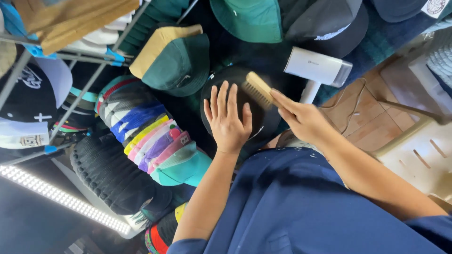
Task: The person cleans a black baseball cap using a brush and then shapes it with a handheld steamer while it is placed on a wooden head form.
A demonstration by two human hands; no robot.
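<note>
My left hand (228, 117) lies flat with fingers spread on a black cap (256, 123) in the middle of the view. My right hand (301, 118) grips a small wooden brush (258, 89) and holds it against the top of the same cap. The cap's lower part is hidden under my hands and my blue sleeve.
A white handheld steamer (318, 69) lies just right of the cap. A green cap with a tan brim (176, 63) sits to the left. Stacked colourful caps (150, 136) fill the left side on a metal rack (70, 108). A beige plastic chair (419, 150) stands at the right.
</note>
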